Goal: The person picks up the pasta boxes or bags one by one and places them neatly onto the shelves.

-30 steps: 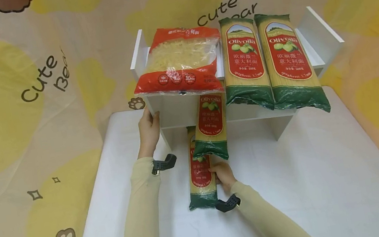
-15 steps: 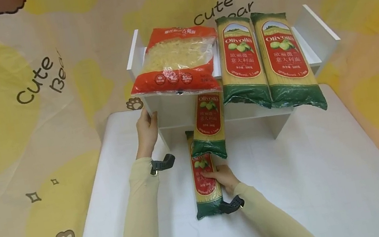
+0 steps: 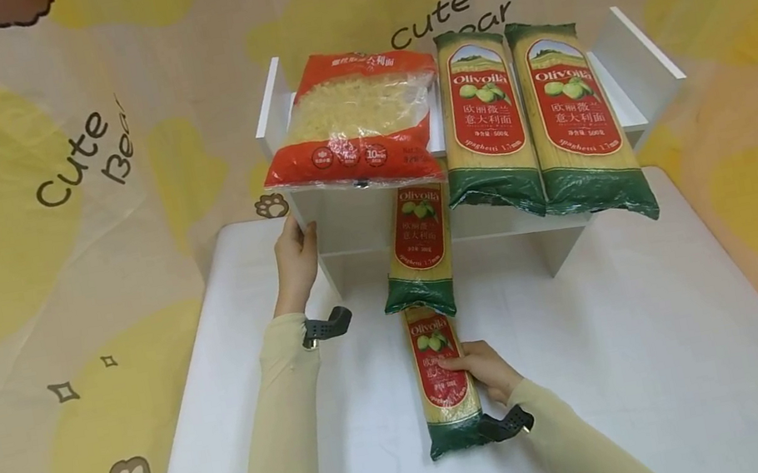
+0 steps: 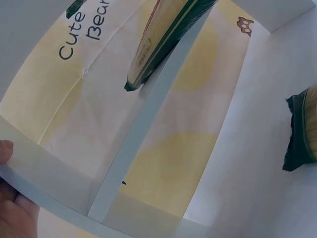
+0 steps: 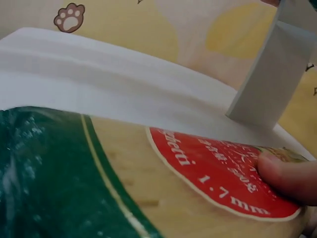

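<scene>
My right hand [image 3: 490, 369] grips a green-ended spaghetti packet [image 3: 445, 394] by its right side, in front of the white shelf [image 3: 521, 224]. In the right wrist view the thumb [image 5: 282, 173] presses on the packet's red label [image 5: 213, 173]. The far end of this packet is hidden behind another spaghetti packet [image 3: 420, 242], which juts out from the shelf's middle level. My left hand [image 3: 296, 264] holds the left side panel of the shelf, with the thumb on its inner face and the fingers outside, as the left wrist view shows.
On the top level lie a red bag of short pasta [image 3: 355, 122] at the left and two spaghetti packets, one [image 3: 487, 124] beside the other [image 3: 579, 117], overhanging the front. The shelf stands on a white table [image 3: 674, 354] before a patterned cloth backdrop [image 3: 60, 326].
My right hand has drawn the lower spaghetti packet toward me and to the right, out from under the shelf. The left hand stays on the side panel.
</scene>
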Motion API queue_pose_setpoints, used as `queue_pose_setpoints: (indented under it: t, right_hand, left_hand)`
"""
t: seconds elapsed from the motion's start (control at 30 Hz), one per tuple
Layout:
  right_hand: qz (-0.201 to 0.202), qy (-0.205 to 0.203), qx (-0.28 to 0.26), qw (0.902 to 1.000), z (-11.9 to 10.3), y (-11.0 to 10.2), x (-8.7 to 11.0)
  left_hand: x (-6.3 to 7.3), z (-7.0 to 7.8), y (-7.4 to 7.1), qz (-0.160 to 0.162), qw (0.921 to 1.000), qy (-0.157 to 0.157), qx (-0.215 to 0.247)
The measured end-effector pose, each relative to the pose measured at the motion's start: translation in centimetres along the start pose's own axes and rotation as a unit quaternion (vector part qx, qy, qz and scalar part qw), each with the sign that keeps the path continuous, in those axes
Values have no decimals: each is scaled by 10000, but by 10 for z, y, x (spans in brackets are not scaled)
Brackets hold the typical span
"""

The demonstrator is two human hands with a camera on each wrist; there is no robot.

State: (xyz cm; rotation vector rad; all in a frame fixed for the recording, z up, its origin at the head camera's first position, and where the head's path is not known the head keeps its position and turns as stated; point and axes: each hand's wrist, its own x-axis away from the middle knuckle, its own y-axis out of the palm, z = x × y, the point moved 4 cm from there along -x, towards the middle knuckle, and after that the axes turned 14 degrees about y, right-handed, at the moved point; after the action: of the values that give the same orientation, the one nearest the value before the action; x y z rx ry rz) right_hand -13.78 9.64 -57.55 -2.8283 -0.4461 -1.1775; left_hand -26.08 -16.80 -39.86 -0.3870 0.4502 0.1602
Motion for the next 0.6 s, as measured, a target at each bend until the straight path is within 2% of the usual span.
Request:
queue_pose_setpoints:
  t: [0.27, 0.6]
  right_hand:
    - [-343, -82, -15, 9994, 9, -27, 22]
    - [-305, -384, 209, 9986, 11, -46, 47]
  left_hand:
    - [-1, 1, 1, -42, 10000, 23, -54]
    - [0, 1, 0, -3, 10000, 78, -41]
